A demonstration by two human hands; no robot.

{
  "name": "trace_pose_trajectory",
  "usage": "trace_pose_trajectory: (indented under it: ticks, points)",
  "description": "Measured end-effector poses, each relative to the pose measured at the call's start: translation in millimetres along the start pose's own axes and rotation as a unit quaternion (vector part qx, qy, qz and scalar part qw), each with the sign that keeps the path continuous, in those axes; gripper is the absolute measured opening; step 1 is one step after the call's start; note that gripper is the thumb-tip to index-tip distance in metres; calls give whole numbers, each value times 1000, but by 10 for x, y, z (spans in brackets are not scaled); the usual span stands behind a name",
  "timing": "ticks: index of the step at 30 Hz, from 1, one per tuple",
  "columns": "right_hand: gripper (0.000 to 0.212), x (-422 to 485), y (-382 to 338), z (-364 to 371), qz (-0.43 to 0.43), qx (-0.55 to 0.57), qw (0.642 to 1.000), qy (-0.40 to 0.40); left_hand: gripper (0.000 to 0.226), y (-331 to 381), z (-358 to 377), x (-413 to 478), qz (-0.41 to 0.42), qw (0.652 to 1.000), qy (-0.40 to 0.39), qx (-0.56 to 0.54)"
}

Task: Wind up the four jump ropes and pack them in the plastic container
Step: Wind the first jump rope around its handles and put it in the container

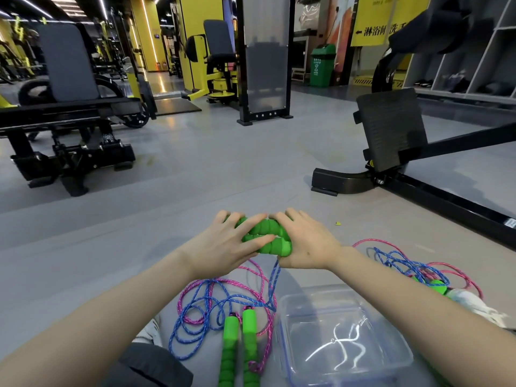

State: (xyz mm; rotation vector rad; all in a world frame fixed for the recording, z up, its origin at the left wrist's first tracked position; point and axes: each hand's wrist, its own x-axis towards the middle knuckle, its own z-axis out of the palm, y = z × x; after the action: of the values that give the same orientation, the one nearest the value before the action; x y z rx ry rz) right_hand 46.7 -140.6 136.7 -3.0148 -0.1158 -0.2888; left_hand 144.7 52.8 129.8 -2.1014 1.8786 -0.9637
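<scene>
Left hand (pixel 223 247), right hand (pixel 305 244) clamp green handles (pixel 265 236) (blue rope (pixel 275 272) dangling); winding step, likely; next wrap rope; container (pixel 307 308) at 5 o'clock.

You see everything through one wide-angle camera worn on your head, facing forward and down. The plastic container (pixel 321 342) sits very near, just under the lens, right of centre; beyond it the gym floor (pixel 212 163) stretches to the weight bench (pixel 69 107) far left.

Paired handles (pixel 265 237) between left hand (pixel 223 244) and right hand (pixel 304 244), beyond container (pixel 312 331). Rope tangle (pixel 212 303) on floor (pixel 195 177) left of container; second tangle (pixel 413 263) right of it. Bench (pixel 69 107) far left.
</scene>
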Motion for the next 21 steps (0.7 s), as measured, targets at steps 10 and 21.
trace_pose_trajectory:
  ticks: [10, 21]
  points:
    - [56, -39, 50, 33, -7, 14, 1000, -6, 36, -38, -18, -83, 75, 996, 1, 45]
    - [75, -107, 203, 177, -15, 158, 987, -27, 52, 30, 64, -162, 150, 983, 22, 101]
